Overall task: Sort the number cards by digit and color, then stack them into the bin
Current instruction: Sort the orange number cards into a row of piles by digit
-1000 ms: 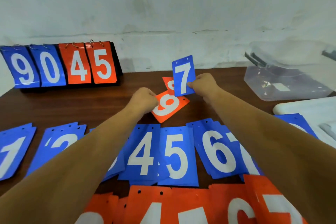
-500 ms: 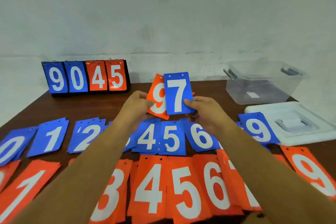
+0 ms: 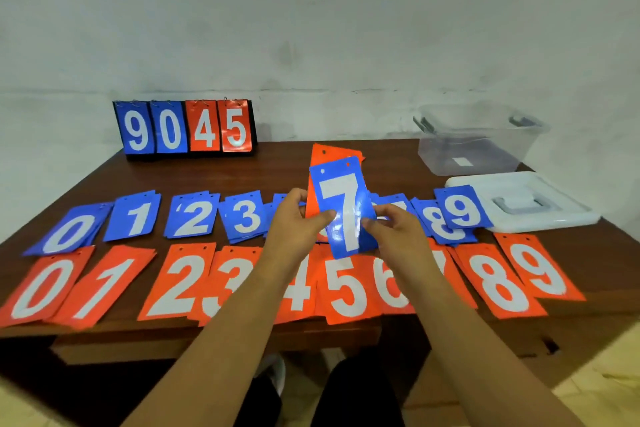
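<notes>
A blue 7 card [image 3: 341, 208] is held upright over the middle of the table, in front of an orange card [image 3: 325, 158] whose digit is hidden. My left hand [image 3: 299, 218] pinches both cards at their left edge. My right hand [image 3: 393, 227] grips the blue 7 card at its lower right edge. Blue cards 0 to 9 lie in a row, among them the blue 0 [image 3: 69, 232] and blue 9 [image 3: 462, 206]. Orange cards 0 to 9 lie in a nearer row, from the orange 0 [image 3: 43, 288] to the orange 9 [image 3: 540, 270]. A clear bin [image 3: 481, 142] stands at the back right.
A flip scoreboard [image 3: 185, 126] showing 9045 stands at the back left against the wall. The bin's white lid [image 3: 519, 204] lies flat in front of the bin. The brown table [image 3: 242, 173] has its front edge just below the orange row.
Both hands have pulled the blue 7 and the orange card back from the far middle of the table and raised them upright. The camera has tilted up and back.
</notes>
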The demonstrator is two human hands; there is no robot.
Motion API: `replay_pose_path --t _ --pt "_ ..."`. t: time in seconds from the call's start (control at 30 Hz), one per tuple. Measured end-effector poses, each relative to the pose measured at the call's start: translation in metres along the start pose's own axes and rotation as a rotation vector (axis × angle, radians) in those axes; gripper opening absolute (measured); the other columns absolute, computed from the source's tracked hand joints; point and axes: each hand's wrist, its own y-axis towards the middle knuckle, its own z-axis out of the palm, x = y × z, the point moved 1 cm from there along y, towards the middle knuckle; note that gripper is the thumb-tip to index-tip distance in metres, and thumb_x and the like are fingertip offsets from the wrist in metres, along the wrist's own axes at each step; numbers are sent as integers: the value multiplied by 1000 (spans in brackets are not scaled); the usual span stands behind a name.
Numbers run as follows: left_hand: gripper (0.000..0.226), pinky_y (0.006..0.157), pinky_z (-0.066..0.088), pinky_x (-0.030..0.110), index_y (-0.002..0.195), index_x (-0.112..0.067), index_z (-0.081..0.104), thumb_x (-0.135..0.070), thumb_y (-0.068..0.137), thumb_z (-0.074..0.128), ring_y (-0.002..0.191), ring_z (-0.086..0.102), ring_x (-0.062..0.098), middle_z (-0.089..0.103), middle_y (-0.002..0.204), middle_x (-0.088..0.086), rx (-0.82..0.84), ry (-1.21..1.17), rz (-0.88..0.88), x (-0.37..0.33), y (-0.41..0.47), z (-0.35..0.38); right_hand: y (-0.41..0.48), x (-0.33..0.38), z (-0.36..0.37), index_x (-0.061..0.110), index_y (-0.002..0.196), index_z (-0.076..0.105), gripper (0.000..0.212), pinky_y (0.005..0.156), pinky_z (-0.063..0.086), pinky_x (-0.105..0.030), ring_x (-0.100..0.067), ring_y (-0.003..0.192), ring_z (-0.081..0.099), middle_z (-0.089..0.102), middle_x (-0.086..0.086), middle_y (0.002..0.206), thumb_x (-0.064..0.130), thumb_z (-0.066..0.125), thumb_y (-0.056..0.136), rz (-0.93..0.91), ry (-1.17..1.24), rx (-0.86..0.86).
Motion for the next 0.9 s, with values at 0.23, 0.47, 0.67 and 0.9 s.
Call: replay_pose_path --t 0.23,0.47,0.67,0.9 --pt "22 74 62 41 96 -28 55 -33 85 73 93 68 13 67 102 -8 5 -28 -106 5 -10 14 -17 -5 -34 11 93 66 21 70 59 -31 -13 91 64 66 3 96 31 60 95 33 -193 13" --pt "30 78 60 49 110 -24 56 -31 86 72 94 71 23 68 116 4 -45 -59 -200 11 -2 19 35 -21 -91 5 95 71 17 84 53 -35 -21 91 63 70 -9 99 20 63 93 -5 -356 -329" --pt "35 74 61 45 115 -26 54 -32 86 72 91 71 22 68 116 5 -41 -68 -256 22 4 23 106 -42 -89 -2 88 70 21 69 40 -29 -26 84 62 67 -14 85 17 62 91 -21 -715 -327" --pt "33 70 62 40 110 -30 46 -33 87 71 86 70 18 63 106 -2 -2 -35 -274 26 7 25 127 -51 -76 6 105 63 24 78 49 -40 -30 101 56 61 -15 106 25 65 90 4 -1132 -354"
